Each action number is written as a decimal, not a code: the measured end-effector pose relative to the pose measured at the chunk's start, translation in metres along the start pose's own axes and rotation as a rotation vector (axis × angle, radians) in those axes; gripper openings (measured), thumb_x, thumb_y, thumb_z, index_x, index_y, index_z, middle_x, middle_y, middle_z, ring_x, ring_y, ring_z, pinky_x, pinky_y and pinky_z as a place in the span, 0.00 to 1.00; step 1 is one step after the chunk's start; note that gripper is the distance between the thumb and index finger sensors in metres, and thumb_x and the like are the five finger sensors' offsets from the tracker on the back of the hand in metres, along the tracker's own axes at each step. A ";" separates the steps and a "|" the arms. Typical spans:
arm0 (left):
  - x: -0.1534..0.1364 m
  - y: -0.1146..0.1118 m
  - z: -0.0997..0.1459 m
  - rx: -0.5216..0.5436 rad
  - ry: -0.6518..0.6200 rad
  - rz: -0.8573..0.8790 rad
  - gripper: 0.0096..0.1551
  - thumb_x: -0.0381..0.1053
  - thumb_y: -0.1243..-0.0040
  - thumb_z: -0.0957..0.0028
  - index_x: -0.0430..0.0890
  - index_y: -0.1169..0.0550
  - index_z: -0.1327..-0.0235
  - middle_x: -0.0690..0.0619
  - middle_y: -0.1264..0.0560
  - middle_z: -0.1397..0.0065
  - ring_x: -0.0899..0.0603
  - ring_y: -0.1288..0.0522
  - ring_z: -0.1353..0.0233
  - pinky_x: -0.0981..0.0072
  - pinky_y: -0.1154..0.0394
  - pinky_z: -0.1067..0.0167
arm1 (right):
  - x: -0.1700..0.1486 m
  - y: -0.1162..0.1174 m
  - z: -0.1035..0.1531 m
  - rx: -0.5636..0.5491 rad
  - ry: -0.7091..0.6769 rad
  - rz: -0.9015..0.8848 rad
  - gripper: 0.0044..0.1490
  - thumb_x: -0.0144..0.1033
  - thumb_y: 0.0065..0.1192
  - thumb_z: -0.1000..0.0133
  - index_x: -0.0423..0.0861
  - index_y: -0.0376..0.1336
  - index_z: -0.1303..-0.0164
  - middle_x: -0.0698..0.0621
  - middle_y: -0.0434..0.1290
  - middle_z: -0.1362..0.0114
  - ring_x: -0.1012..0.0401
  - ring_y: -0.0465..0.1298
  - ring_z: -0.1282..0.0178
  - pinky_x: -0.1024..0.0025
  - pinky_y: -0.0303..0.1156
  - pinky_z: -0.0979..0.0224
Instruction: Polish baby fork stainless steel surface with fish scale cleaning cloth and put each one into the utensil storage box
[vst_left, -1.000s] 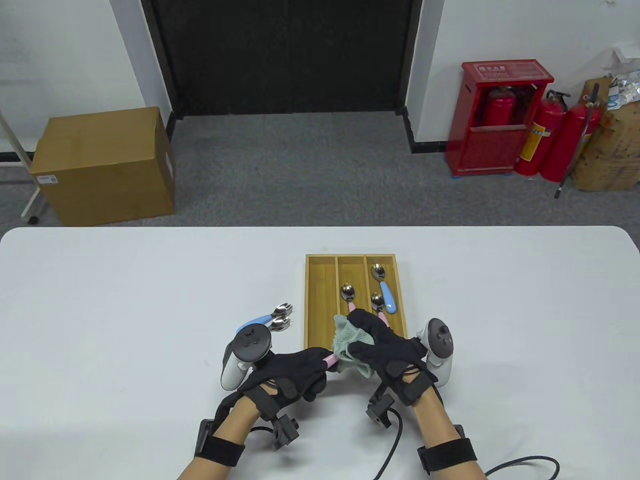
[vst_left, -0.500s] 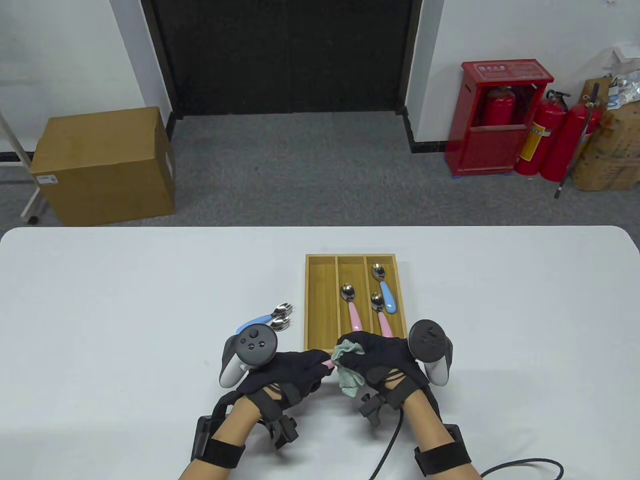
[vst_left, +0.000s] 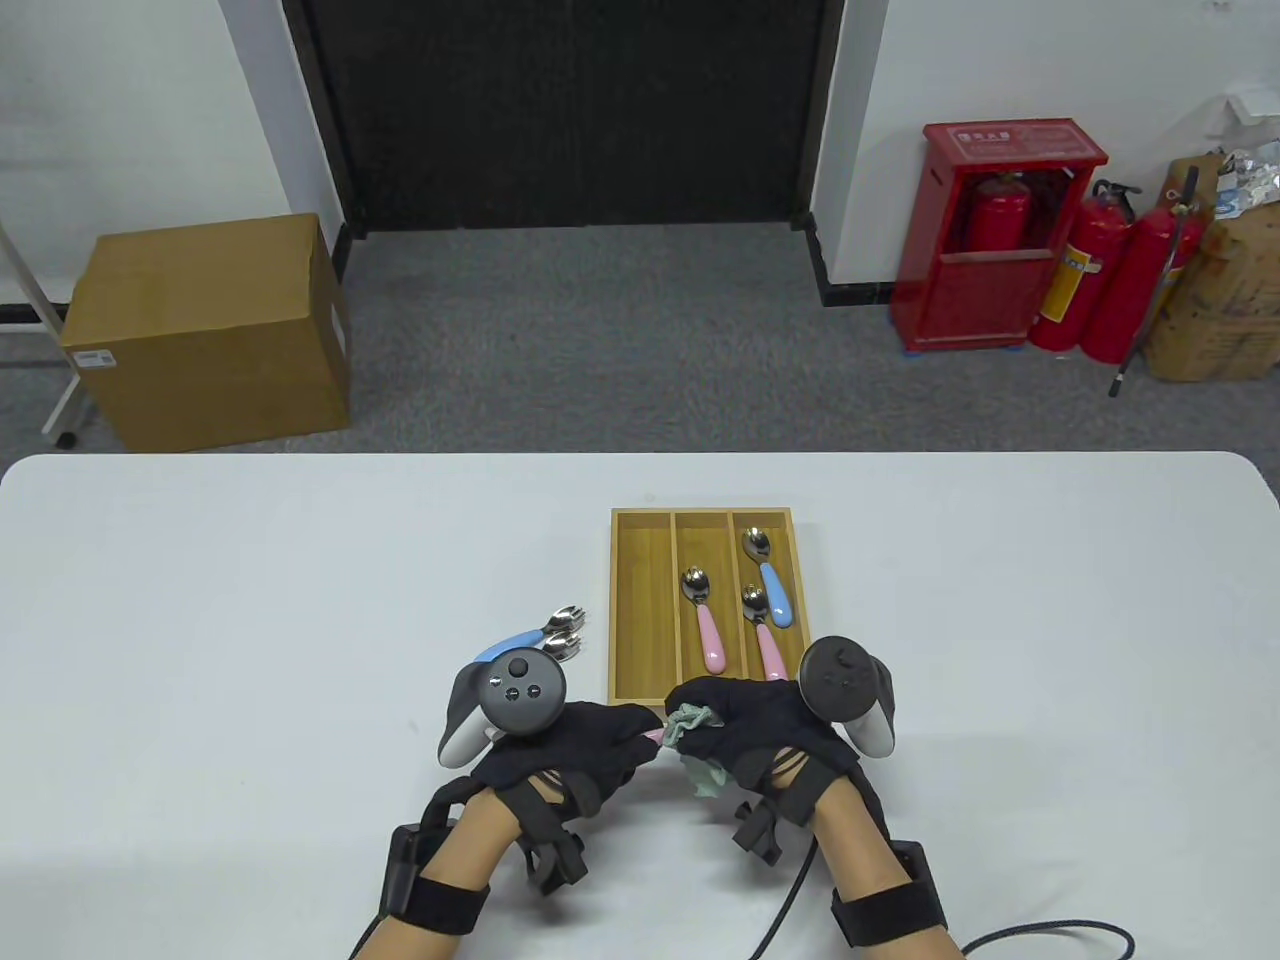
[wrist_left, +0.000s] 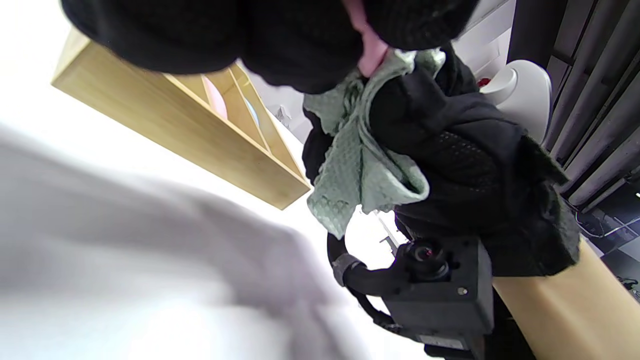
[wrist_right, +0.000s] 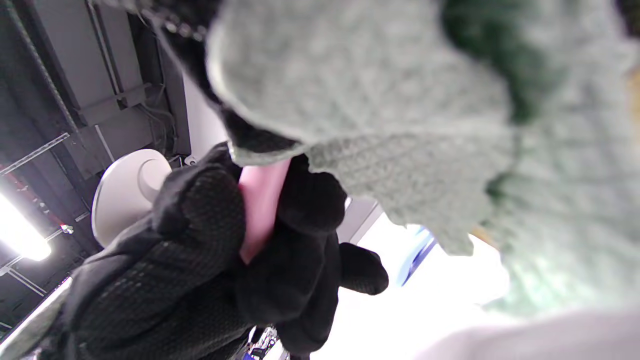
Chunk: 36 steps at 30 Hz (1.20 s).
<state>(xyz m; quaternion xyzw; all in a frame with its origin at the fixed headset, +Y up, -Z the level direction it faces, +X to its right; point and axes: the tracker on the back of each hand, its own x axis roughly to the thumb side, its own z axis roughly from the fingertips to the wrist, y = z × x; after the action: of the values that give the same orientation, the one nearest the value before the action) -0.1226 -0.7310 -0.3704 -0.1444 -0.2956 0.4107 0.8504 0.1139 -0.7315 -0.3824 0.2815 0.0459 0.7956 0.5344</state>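
My left hand pinches the pink handle of a baby fork just in front of the wooden utensil box. Its steel head is hidden inside the pale green fish scale cloth, which my right hand grips around it. The left wrist view shows the cloth bunched over the pink handle. Two more forks, one with a blue handle, lie on the table left of the box.
The box holds a pink spoon in the middle slot; another pink one and a blue one share the right slot. The left slot is bare. A black cable trails from my right wrist. White table all round.
Both hands drew back toward me from over the box's front edge. My right hand rolled over and bunched the cloth tighter, so less of the cloth and handle shows.
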 end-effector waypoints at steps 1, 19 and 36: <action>0.000 0.000 0.000 0.000 0.003 0.004 0.30 0.57 0.43 0.49 0.42 0.20 0.40 0.50 0.16 0.62 0.42 0.20 0.63 0.36 0.29 0.42 | 0.002 0.001 0.001 -0.031 0.005 0.023 0.29 0.31 0.78 0.66 0.43 0.75 0.52 0.35 0.83 0.53 0.48 0.85 0.71 0.49 0.78 0.66; 0.002 -0.005 0.000 0.087 0.025 -0.005 0.32 0.58 0.44 0.48 0.41 0.23 0.37 0.53 0.17 0.61 0.45 0.20 0.64 0.39 0.27 0.44 | -0.002 -0.012 0.016 -0.459 0.067 0.194 0.27 0.40 0.75 0.66 0.41 0.79 0.60 0.39 0.86 0.68 0.56 0.85 0.84 0.57 0.79 0.78; -0.001 0.019 -0.018 0.125 0.242 -0.043 0.34 0.55 0.45 0.46 0.40 0.32 0.30 0.50 0.18 0.48 0.40 0.18 0.51 0.34 0.33 0.38 | -0.019 -0.054 0.036 -0.674 0.190 -0.007 0.27 0.39 0.74 0.61 0.41 0.76 0.54 0.39 0.84 0.62 0.54 0.84 0.78 0.54 0.78 0.72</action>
<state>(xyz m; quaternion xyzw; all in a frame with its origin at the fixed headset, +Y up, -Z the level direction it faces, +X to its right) -0.1240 -0.7201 -0.3946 -0.1332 -0.1677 0.3896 0.8957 0.1814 -0.7338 -0.3802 0.0139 -0.1691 0.7869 0.5933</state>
